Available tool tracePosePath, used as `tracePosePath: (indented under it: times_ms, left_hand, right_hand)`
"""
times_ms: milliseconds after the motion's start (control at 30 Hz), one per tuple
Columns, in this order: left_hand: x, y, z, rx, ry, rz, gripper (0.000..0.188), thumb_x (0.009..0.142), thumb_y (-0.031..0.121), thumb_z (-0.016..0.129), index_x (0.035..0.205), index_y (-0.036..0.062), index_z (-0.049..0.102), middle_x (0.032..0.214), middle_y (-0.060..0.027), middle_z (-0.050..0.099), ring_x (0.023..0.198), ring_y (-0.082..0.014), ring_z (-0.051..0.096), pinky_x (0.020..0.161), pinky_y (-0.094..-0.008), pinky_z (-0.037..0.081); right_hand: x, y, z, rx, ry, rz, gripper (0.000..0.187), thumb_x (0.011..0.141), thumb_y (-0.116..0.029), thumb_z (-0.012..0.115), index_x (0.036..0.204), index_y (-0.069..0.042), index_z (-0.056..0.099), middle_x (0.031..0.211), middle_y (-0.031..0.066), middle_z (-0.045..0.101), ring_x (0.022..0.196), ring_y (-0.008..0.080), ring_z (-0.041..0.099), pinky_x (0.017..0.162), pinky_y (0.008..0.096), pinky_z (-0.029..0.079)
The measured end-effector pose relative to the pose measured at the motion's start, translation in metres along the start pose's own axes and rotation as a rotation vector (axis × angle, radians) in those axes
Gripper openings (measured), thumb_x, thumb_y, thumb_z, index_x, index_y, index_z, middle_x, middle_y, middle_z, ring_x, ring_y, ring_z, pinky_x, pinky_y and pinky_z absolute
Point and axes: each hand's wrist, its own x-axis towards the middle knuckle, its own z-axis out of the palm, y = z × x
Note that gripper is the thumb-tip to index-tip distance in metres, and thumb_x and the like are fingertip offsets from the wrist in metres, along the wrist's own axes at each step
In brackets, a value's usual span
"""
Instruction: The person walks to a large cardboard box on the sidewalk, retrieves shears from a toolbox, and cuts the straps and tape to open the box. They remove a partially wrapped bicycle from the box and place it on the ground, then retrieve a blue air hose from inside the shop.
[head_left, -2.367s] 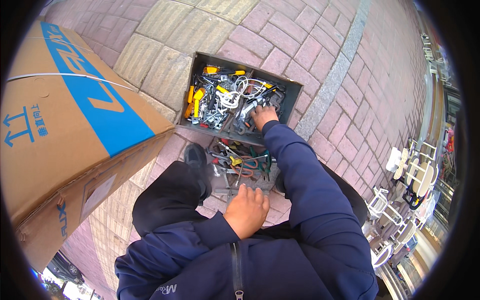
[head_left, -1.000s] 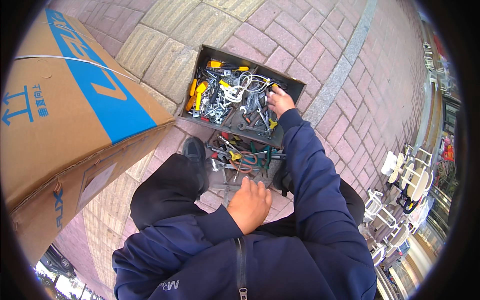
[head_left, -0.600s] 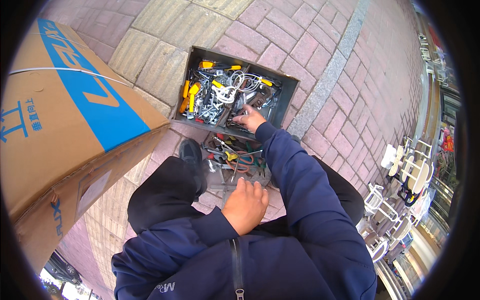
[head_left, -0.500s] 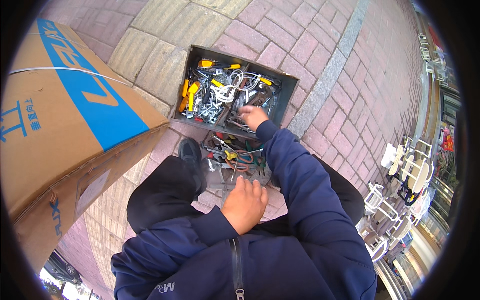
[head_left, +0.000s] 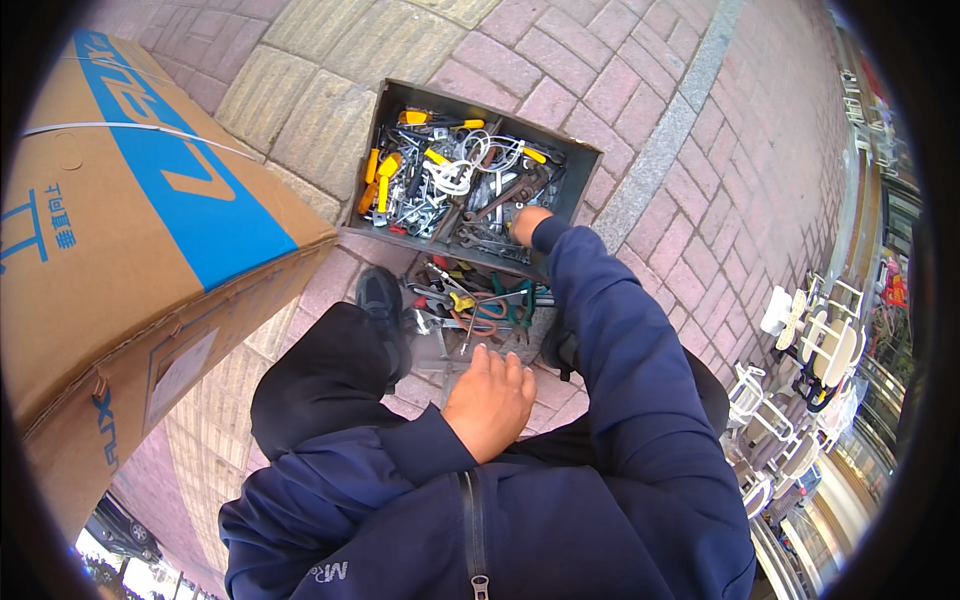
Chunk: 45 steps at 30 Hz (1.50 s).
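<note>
My right hand [head_left: 528,225] reaches into the right part of a dark metal toolbox [head_left: 585,190], low over wrenches and loose metal pieces. Its fingertips are hidden, so I cannot tell whether it grips anything. An adjustable wrench [head_left: 510,198] lies just beyond it, with a white cable coil [head_left: 452,178] farther left. Yellow-handled tools [head_left: 388,180] and many small fasteners fill the left part. My left hand [head_left: 490,400] hovers back-up before my body, fingers loosely stretched and nothing visible in them. Pliers with orange handles [head_left: 482,326] and other hand tools lie between my feet.
A large cardboard box [head_left: 170,230] with a blue stripe stands close on my left. My shoe [head_left: 380,310] is beside the tool pile. White-framed chairs [head_left: 830,345] stand at the right, and pinkish paving bricks [head_left: 660,215] surround the toolbox.
My right hand has moved right and slightly farther down within the toolbox, uncovering wrenches where it was. My left hand stays nearly in place.
</note>
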Motion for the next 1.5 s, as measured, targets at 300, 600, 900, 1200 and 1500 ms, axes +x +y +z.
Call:
tracePosePath:
  times_ms: [300, 600, 900, 1200, 1500]
  left_hand:
    - [0.001, 0.000, -0.001, -0.017, -0.013, -0.005, 0.037, 0.085, 0.020, 0.053, 0.116, 0.0005, 0.062, 0.114, -0.0214, 0.062, 0.098, -0.0343, 0.061, 0.096, -0.0486, 0.042]
    - [0.000, 0.001, -0.001, -0.002, -0.014, -0.003, 0.037, 0.085, 0.020, 0.053, 0.116, 0.0006, 0.062, 0.114, -0.0212, 0.062, 0.099, -0.0339, 0.061, 0.095, -0.0480, 0.042]
    - [0.000, -0.001, -0.002, 0.000, 0.003, 0.004, 0.037, 0.085, 0.019, 0.053, 0.116, 0.0004, 0.061, 0.115, -0.0214, 0.062, 0.099, -0.0341, 0.061, 0.095, -0.0482, 0.042]
    - [0.001, -0.001, -0.003, -0.025, -0.059, -0.005, 0.038, 0.085, 0.019, 0.053, 0.116, -0.0001, 0.061, 0.115, -0.0216, 0.062, 0.097, -0.0336, 0.061, 0.095, -0.0482, 0.042]
    - [-0.001, 0.000, 0.000, 0.019, 0.047, 0.007, 0.037, 0.084, 0.019, 0.053, 0.115, 0.0013, 0.063, 0.113, -0.0210, 0.063, 0.095, -0.0329, 0.061, 0.093, -0.0474, 0.042]
  right_hand:
    - [-0.008, -0.038, 0.011, 0.227, -0.112, 0.179, 0.032, 0.082, -0.016, 0.056, 0.110, -0.009, 0.070, 0.111, 0.0158, 0.067, 0.100, 0.0330, 0.065, 0.084, 0.0434, 0.052]
    - [-0.028, -0.008, -0.063, 0.273, 0.321, 0.445, 0.023, 0.085, -0.011, 0.053, 0.099, -0.004, 0.070, 0.103, 0.0208, 0.067, 0.095, 0.0346, 0.067, 0.080, 0.0424, 0.055]
    - [-0.001, -0.041, 0.014, 0.299, -0.169, 0.294, 0.029, 0.079, -0.014, 0.057, 0.099, 0.000, 0.072, 0.104, 0.0218, 0.068, 0.101, 0.0360, 0.065, 0.086, 0.0418, 0.052]
    - [0.004, -0.031, 0.023, 0.364, -0.298, 0.319, 0.038, 0.078, -0.023, 0.058, 0.105, 0.000, 0.070, 0.114, 0.0221, 0.065, 0.108, 0.0337, 0.062, 0.090, 0.0406, 0.050]
    - [-0.045, -0.016, -0.086, 0.196, -0.185, 0.227, 0.030, 0.075, -0.023, 0.064, 0.092, 0.000, 0.072, 0.093, 0.0188, 0.069, 0.088, 0.0305, 0.068, 0.077, 0.0381, 0.054]
